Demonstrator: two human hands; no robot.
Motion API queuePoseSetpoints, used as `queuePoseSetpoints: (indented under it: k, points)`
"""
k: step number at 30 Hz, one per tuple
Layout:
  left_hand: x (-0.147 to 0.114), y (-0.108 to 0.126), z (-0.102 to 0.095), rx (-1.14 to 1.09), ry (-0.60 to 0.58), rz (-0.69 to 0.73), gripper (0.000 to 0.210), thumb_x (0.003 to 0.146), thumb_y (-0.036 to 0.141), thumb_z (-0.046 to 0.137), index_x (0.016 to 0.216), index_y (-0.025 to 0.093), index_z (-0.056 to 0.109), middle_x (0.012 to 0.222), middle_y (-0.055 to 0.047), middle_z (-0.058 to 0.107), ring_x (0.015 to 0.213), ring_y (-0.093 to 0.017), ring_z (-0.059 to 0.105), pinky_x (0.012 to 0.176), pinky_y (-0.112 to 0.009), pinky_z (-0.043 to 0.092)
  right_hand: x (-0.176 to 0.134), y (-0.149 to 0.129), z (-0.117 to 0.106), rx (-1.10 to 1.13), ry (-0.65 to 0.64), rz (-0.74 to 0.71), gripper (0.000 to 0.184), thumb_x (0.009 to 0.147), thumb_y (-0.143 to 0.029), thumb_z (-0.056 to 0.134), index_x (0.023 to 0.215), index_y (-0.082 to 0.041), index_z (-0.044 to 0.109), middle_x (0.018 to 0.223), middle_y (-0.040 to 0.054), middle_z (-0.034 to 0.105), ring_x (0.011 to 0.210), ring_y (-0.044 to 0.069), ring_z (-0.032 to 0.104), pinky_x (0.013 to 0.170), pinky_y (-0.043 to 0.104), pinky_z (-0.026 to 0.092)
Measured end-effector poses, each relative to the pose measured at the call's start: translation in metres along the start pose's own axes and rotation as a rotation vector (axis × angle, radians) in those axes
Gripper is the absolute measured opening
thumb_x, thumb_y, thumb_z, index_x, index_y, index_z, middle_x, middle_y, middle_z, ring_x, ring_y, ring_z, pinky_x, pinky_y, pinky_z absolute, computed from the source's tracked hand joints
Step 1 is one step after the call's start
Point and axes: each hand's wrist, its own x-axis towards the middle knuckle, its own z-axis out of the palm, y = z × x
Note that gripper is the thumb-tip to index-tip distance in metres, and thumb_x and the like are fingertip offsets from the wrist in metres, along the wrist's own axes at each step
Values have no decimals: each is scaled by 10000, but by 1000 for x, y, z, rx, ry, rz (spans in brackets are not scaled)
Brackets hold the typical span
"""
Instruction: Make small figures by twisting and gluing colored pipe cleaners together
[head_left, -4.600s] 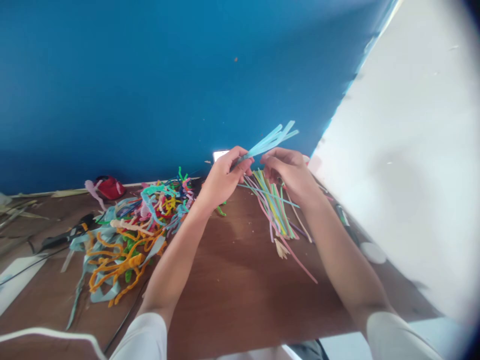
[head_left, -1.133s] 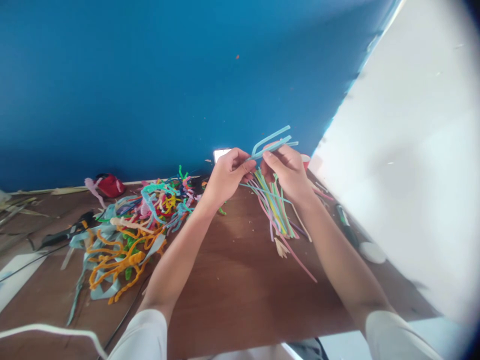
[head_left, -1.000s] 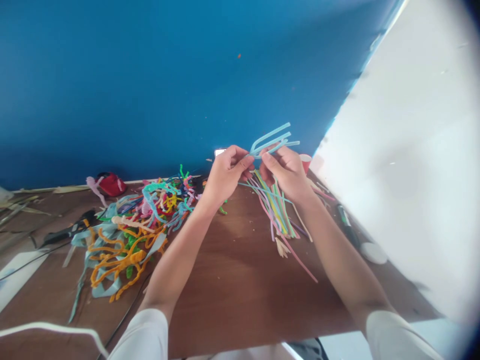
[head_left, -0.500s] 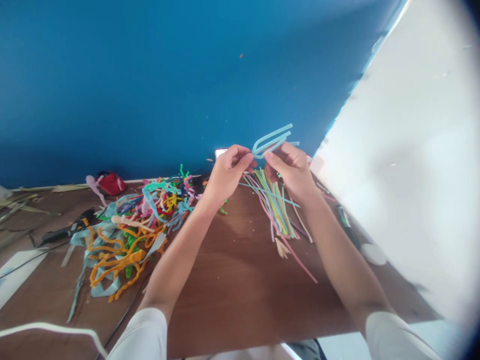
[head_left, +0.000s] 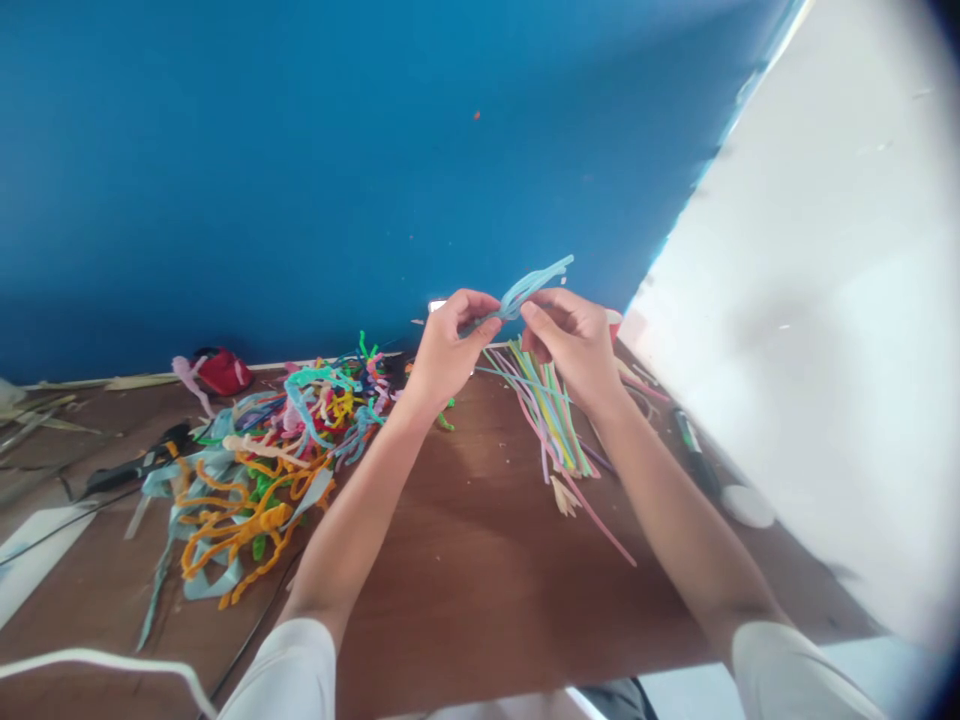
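Note:
Between my two hands, above the far part of the table, is a bunch of bent light-blue strips (head_left: 534, 287), like thin straws or stems. My left hand (head_left: 459, 330) pinches its lower left end between thumb and fingers. On the other side, my right hand (head_left: 570, 335) is closed on the near side of the bunch, its thumb pointing left. The free ends stick up to the right, lying close together. Below my right hand a loose bundle of pastel strips (head_left: 559, 430) rests on the table, with a pink one reaching out toward me.
At left lies a tangled heap of fuzzy pipe cleaners (head_left: 262, 500), near a black glue gun (head_left: 135, 465) and a red pouch (head_left: 223, 371). A marker (head_left: 694, 450) and a white disc (head_left: 748, 507) sit at right. A blue wall (head_left: 375, 150) stands behind the brown table (head_left: 465, 580).
The free ends of the light-blue strips were spread apart and are now gathered close together. My right hand has shifted slightly left; my left hand stays nearly in place.

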Motion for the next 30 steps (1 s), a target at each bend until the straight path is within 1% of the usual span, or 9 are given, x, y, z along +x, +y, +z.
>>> queuePoseSetpoints:
  k: [3, 6, 9, 12, 14, 18, 22, 26, 30]
  points:
    - [-1, 2, 1, 31, -25, 9, 116, 836, 217, 664, 938, 167, 641, 967, -50, 696, 896, -141, 644, 842, -272, 514, 1, 2, 1, 46, 27, 8, 329, 844, -548, 679, 843, -221, 647, 543, -37, 573, 421, 91, 435, 406, 257, 322]
    - [-3, 5, 2, 148, 11, 69, 69, 860, 208, 626, 913, 167, 638, 949, -49, 689, 910, -150, 637, 854, -280, 492, 2, 1, 1, 105, 30, 23, 310, 849, -509, 694, 801, -208, 635, 528, -40, 561, 420, 83, 425, 401, 248, 308]
    - [-5, 8, 2, 241, 70, 130, 45, 867, 184, 604, 902, 173, 629, 940, -51, 691, 924, -161, 632, 869, -298, 473, 0, -2, 3, 153, -29, 55, 313, 843, -505, 702, 796, -201, 644, 509, -43, 548, 417, 80, 418, 396, 243, 305]
    - [-7, 10, 2, 277, 102, 144, 39, 866, 173, 598, 897, 183, 619, 938, -44, 700, 909, -165, 633, 855, -306, 471, -2, -3, 5, 192, -123, 95, 340, 834, -532, 699, 798, -198, 647, 510, -47, 544, 416, 76, 414, 395, 238, 308]
    - [-7, 10, 1, 284, 113, 144, 33, 864, 178, 603, 892, 185, 618, 924, -39, 699, 895, -162, 633, 841, -299, 470, -2, -3, 5, 199, -141, 92, 353, 837, -545, 689, 803, -196, 647, 513, -44, 554, 413, 73, 416, 393, 236, 303]
    - [-4, 8, 0, 148, 112, 97, 43, 856, 191, 620, 896, 184, 606, 887, -33, 690, 859, -148, 635, 790, -275, 481, -1, -1, 1, 127, -64, 33, 300, 843, -523, 693, 910, -233, 653, 532, -51, 576, 408, 78, 418, 396, 240, 316]
    - [-1, 8, 1, -10, 81, -35, 46, 863, 195, 608, 905, 189, 591, 832, -13, 677, 766, -118, 624, 695, -237, 467, 1, -1, -5, -28, 11, -38, 348, 836, -515, 704, 1083, -282, 630, 598, -52, 591, 460, 95, 463, 422, 246, 362]
    - [-2, 13, 3, -56, 10, -105, 43, 894, 216, 588, 916, 183, 605, 746, 4, 635, 676, -93, 569, 625, -218, 423, 2, -1, -8, -80, 43, -60, 327, 841, -479, 709, 1084, -282, 614, 657, -39, 594, 533, 111, 525, 452, 250, 396]
    - [-3, 14, 2, -51, -4, -96, 43, 910, 207, 568, 920, 179, 600, 744, 6, 623, 656, -86, 543, 620, -215, 414, 4, 0, -9, -114, 57, -53, 306, 846, -463, 708, 1057, -257, 626, 718, -19, 633, 545, 110, 550, 472, 256, 421]
